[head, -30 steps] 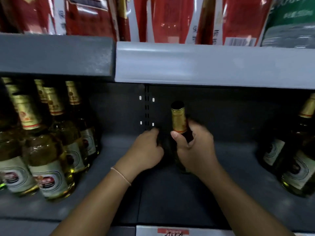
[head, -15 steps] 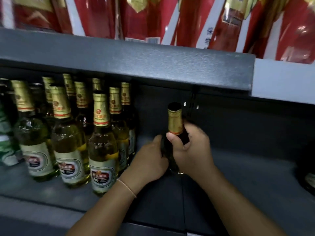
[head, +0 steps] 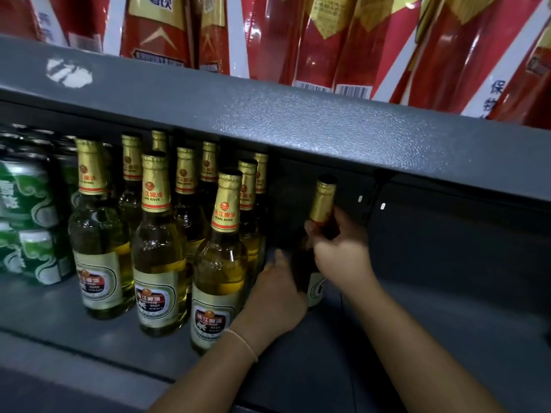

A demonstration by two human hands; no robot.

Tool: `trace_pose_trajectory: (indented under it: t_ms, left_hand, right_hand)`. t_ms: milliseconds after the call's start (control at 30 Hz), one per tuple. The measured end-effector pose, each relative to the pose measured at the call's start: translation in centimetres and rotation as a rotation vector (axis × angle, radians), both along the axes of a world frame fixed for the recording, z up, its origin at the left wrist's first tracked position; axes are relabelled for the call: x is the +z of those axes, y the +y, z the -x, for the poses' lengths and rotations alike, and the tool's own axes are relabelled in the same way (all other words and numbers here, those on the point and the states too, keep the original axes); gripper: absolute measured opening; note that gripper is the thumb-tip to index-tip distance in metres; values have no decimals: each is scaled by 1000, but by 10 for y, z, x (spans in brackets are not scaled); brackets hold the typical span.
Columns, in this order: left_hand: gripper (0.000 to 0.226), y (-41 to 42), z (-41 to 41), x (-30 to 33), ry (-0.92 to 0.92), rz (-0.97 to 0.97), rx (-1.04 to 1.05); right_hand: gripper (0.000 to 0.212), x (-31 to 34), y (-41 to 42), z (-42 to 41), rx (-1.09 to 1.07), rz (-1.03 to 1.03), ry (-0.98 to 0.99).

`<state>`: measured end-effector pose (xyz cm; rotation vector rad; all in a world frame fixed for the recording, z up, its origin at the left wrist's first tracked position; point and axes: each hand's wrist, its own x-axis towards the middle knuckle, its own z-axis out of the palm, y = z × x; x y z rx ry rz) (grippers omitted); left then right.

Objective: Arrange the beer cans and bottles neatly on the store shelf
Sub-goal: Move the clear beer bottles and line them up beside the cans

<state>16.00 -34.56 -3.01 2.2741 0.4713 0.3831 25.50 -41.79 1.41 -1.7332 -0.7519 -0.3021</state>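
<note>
Beer bottle in the hands [head: 323, 204]: it stands on the shelf, just to the right of the other bottles. Its long way runs up and down, and its gold top points up, leaning a little to the right. The glass looks dark here.
Top shelf [head: 298, 120]: a big gray board that slants across above the bottles.
Red packs [head: 328, 40]: tall red and gold bags stand in a row on the top shelf.
Bottom shelf [head: 447, 323]: a flat gray floor with bare space on the right side.
Bottle group [head: 158, 234]: many clear bottles with yellow drink inside stand in rows. They all stand up straight with gold tops up. The one at the front right touches the left hand's wrist side.
Green cans [head: 26, 222]: they sit in two layers at the far left, next to the bottles.
Right hand [head: 343, 251]: its fingers and thumb are curled around the neck and shoulder of the held bottle.
Left hand [head: 274, 296]: it is low by the bottle's bottom part, with its thumb up against the glass. The other fingers are hidden, so I cannot tell how it grips.
String band [head: 244, 344]: a thin loop around the left wrist.
</note>
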Motion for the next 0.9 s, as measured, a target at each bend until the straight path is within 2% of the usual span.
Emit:
trace_pose_trajectory:
  t_ms: [200,333,433,533,633,767,833,900]
  left_hand:
    - [92,3,-14,-10,-3,40,49]
    - [90,5,-23,-18,-28,70,100]
    - [84,5,-25,-28,-133,47,119]
    - [79,6,-27,-43,-214,7,138]
    - [79,5,-29,-50,-224,12,133]
    - [84,0,-31,-57,-161,1,124]
    - [87,-3,-31,-58,-121,-26,137]
    - [90,-4,-32,-59,-94,-54,150]
  right_hand:
    - [18,-3,18,-18,2,-61,103]
    - [15,-3,28,-24,-17,-44,120]
    - [29,-3,33,-30,-52,-22,136]
    - [31,-4,33,-31,-56,2,127]
    - [27,-5,32,-29,-40,17,107]
    - [8,-11,20,-30,41,50,96]
    - [15,-18,10,-28,109,95,121]
    - [37,-33,-1,-28,173,115,190]
